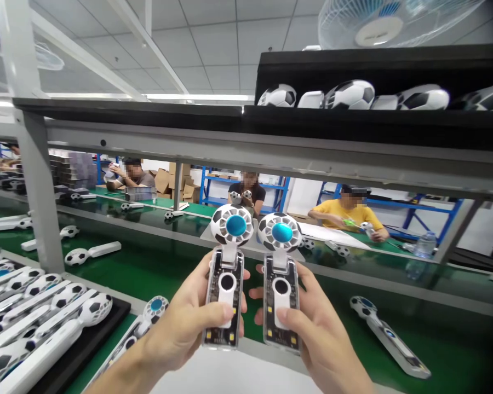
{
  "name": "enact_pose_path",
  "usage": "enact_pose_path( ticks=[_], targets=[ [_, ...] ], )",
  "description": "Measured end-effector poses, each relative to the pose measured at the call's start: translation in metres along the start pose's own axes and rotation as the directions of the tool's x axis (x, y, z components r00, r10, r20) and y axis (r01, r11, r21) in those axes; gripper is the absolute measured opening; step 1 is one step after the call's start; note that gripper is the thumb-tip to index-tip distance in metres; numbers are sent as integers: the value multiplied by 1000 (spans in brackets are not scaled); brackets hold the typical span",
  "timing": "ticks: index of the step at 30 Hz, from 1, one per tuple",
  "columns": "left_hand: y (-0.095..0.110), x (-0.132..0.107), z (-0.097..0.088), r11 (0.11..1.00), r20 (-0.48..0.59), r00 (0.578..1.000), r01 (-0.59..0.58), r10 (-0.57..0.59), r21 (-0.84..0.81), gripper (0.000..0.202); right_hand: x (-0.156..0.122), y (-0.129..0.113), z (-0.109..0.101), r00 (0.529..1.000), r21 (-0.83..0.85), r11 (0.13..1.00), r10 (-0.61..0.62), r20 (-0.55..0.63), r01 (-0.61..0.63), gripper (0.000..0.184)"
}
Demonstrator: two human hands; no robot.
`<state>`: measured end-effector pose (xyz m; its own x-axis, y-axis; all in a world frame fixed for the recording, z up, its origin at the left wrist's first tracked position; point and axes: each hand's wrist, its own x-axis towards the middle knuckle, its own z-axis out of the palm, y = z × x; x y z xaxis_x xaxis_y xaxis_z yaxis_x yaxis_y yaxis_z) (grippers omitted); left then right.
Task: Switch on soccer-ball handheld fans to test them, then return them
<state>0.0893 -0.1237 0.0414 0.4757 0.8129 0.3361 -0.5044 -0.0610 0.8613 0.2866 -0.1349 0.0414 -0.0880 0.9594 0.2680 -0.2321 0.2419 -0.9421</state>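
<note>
My left hand grips a small handheld fan upright, thumb pressed on its white front strip. This left fan has a football-patterned head with a blue hub and a clear handle. My right hand holds a matching second fan beside it, thumb on its white strip too. The two fans stand side by side, almost touching, raised in front of me above the green conveyor belt.
A black tray at the lower left holds several folded fans. More fans lie on the belt, one at the right, one near my left wrist. A grey post stands at the left. An overhead shelf holds more fans. Three people sit opposite.
</note>
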Motion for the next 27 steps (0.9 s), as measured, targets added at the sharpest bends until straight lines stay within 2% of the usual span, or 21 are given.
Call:
enact_pose_path(
  ticks=[8, 12, 20, 24, 27],
  targets=[
    [-2, -2, 3, 999, 58, 998, 19, -17, -36, 48, -9, -5, 13, 997, 108, 994, -23, -80, 31, 86],
    [-3, -2, 5, 998, 42, 999, 6, -4, -62, 46, -10, -4, 14, 999, 145, 989, -2, -51, 10, 87],
    [-2, -1, 5, 992, 31, 999, 47, -43, -115, 45, -9, 6, 4, 1000, 137, 990, -8, 0, 8, 84],
    [-1, -2, 4, 993, 23, 999, 43, -41, -108, 57, -10, 3, 5, 1000, 106, 994, -12, 28, 9, 92],
    [-1, -2, 4, 995, 8, 999, 34, -33, -89, 61, -10, 4, 3, 996, 78, 997, -28, 80, 21, 91]
  ],
)
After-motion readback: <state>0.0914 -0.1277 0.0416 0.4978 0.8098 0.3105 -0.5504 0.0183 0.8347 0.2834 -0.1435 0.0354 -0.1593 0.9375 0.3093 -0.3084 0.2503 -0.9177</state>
